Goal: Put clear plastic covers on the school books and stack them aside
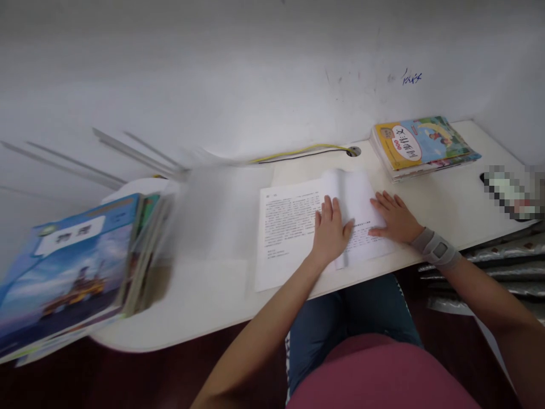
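Observation:
An open book (289,218) with printed pages lies on the white desk in front of me. My left hand (331,230) rests flat near the book's middle fold, fingers extended and pointing away from me. On the right-hand page, which curves up beside the fold, lies my right hand (394,218) with its fingers spread. A grey band (436,247) wraps my right wrist. Neither hand grips anything that I can see.
A stack of books with a blue top cover (80,267) stands at the left. Several colourful booklets (426,145) are piled at the back right, near a cable hole (353,151) with yellow and black cables. A dark-edged, pixelated device (511,196) lies far right.

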Motion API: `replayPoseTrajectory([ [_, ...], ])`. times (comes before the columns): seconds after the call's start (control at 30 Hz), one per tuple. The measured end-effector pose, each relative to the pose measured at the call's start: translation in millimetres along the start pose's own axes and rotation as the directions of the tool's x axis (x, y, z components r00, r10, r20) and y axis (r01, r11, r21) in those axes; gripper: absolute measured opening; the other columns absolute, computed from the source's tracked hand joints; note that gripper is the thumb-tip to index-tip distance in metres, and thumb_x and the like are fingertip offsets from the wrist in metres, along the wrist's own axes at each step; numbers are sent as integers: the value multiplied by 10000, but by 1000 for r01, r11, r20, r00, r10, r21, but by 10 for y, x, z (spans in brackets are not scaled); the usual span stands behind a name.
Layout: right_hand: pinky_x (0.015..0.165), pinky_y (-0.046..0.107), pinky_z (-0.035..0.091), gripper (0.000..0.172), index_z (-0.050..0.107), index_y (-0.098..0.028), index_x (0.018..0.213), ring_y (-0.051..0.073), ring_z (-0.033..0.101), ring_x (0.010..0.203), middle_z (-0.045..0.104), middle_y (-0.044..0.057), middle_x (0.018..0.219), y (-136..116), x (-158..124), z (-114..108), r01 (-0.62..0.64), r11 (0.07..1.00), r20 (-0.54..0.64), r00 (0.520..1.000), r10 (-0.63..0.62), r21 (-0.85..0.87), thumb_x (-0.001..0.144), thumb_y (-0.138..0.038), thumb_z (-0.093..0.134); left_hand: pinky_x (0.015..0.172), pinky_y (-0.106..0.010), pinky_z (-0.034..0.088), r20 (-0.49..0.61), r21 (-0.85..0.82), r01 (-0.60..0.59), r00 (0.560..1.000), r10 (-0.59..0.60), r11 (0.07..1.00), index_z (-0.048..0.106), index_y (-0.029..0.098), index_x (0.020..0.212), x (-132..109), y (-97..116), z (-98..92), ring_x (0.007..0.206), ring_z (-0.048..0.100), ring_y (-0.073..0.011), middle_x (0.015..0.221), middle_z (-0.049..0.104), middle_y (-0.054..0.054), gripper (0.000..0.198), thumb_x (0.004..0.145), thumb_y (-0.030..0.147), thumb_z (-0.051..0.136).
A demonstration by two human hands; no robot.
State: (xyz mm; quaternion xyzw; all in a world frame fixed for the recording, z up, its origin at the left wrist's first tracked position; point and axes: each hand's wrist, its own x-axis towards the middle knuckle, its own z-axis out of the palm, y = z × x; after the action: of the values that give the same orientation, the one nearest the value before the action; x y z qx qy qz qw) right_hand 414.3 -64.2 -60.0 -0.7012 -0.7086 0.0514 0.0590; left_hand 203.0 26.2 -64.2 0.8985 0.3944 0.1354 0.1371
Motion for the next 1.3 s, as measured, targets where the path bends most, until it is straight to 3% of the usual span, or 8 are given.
replayPoseTrajectory([
  [0.27,1137,523,168,925,329,-102,1437,342,172,1425,240,198,1535,24,15,-38,-9,1000,17,1000,9,17,785,-754,399,1118,-571,201,30,95,145,989,-148,985,210,9,1458,69,5,-78,1414,186,-371,1535,171,-253,657,901,315,379],
  [0.47,1142,486,205,1005,277,-51,1446,313,200,1423,265,232,1515,182,-225,-56,117,993,49,992,-118,19,768,-785,377,1110,-587,203,-9,63,131,991,-130,989,232,41,1456,64,-4,-53,1409,214,-360,1529,217,-233,645,891,314,382],
  [0.67,1151,471,195,1043,264,-35,1447,303,205,1423,283,232,1508,154,-318,-44,76,997,29,997,-75,-18,751,-806,363,1119,-587,175,-2,40,142,990,-142,989,202,33,1463,73,63,-34,1421,202,-328,1532,201,-240,626,893,251,339],
  [1.0,1154,468,183,1007,289,-33,1437,309,197,1424,264,240,1513,154,-294,-56,65,998,31,997,-65,-13,754,-755,455,1110,-598,186,12,13,206,979,-206,979,183,54,1482,55,182,-42,1423,144,-371,1551,141,-225,620,913,238,349],
  [1.07,1157,465,178,1005,285,-37,1439,305,189,1427,260,236,1516,150,-296,-56,65,998,30,997,-64,-17,755,-755,454,1097,-608,203,22,-16,121,992,-121,993,156,116,1500,4,123,-119,1426,116,-379,1566,104,-193,663,925,348,392],
  [1.13,1157,462,178,1004,275,-46,1444,302,182,1429,257,230,1519,142,-296,-58,67,998,27,997,-67,-18,756,-756,450,1085,-621,213,77,-32,-76,994,78,997,187,228,1502,-70,35,-206,1429,82,-385,1580,108,-122,708,899,494,446],
  [1.2,1155,465,184,998,267,-58,1450,302,187,1428,257,225,1521,134,-297,-61,70,997,27,997,-70,-18,758,-754,449,1082,-632,206,154,-28,-257,954,258,966,274,311,1472,-136,-55,-274,1430,50,-389,1583,135,-62,703,858,585,478],
  [1.3,1151,477,186,998,276,-56,1446,312,199,1423,259,232,1517,125,-299,-66,71,997,23,997,-70,-21,757,-757,448,1105,-615,175,191,-5,-363,914,357,932,382,297,1429,-166,-116,-291,1434,17,-382,1579,152,-62,704,820,627,508],
])
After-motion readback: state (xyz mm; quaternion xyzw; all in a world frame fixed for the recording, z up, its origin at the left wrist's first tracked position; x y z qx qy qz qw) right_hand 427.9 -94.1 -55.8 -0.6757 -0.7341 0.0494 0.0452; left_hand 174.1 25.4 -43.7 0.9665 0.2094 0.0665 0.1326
